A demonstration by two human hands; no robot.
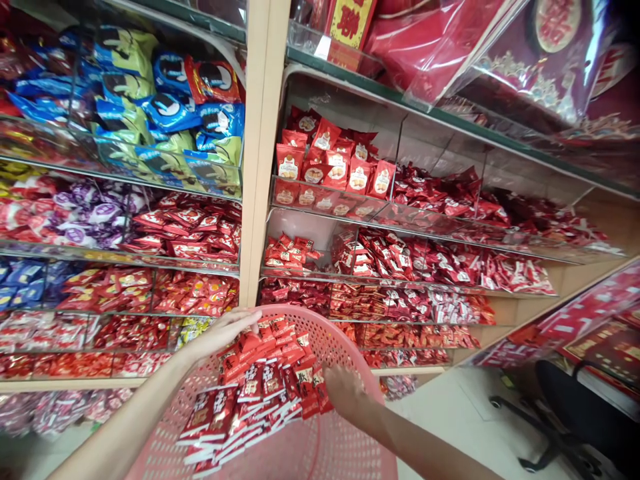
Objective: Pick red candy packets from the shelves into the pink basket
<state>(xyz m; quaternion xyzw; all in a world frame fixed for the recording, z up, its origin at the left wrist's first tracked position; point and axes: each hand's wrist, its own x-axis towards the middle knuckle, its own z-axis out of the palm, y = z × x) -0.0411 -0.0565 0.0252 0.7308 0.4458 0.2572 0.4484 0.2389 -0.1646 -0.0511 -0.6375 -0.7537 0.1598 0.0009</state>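
The red-wrapped packets lie heaped inside the pink perforated plastic basket, just below the front edge of the glass shelf. Your left hand is released, open with fingers extended, resting on the heap at the far rim. Your right hand is curled at the heap's right side; whether it grasps a packet cannot be told. Work with 1 packet per hand, keeping your wrists inside the rim.

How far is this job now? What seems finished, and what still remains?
Done: many red-wrapped packets lie heaped in the pink basket. In hand: the left hand lies at the heap's far edge, and the right hand is at its right edge. Remaining: the shelves hold many more red packets.
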